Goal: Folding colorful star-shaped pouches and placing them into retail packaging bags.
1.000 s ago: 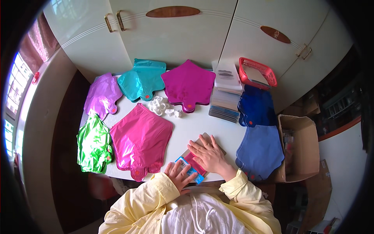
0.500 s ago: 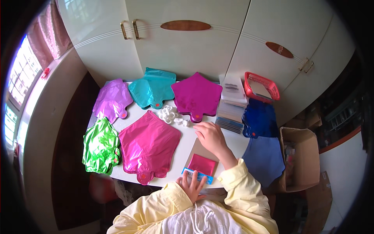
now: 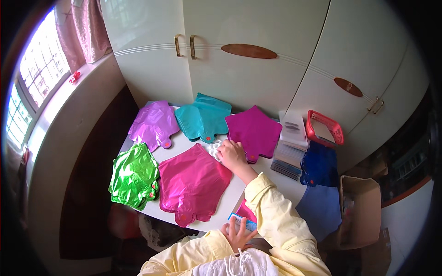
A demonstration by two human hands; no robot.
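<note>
My right hand (image 3: 232,156) reaches over the table with curled fingers, pinching at a small pile of white ribbon rolls (image 3: 214,148); its fingertips are partly hidden among them. My left hand (image 3: 239,234) lies with spread fingers on the blue top strip of a flat packet (image 3: 247,210) with a folded pink foil piece inside, near the table's front edge. My right sleeve covers part of that packet. Just left of the ribbon rolls lies a stack of pink star-shaped foil balloons (image 3: 194,184), and behind my right hand a magenta stack of foil balloons (image 3: 254,131).
Around the table lie green (image 3: 133,177), purple (image 3: 154,123), teal (image 3: 205,117), dark blue (image 3: 320,163) and pale blue foil balloons (image 3: 320,204). A pile of packaging cards (image 3: 289,158), a red basket (image 3: 338,133) and an open cardboard box (image 3: 361,221) stand at right. White cabinets (image 3: 248,27) rise behind.
My right hand has moved forward and left from above the packet to the white ribbon rolls. My left hand stays on the packet. The whole view has shifted and tilted.
</note>
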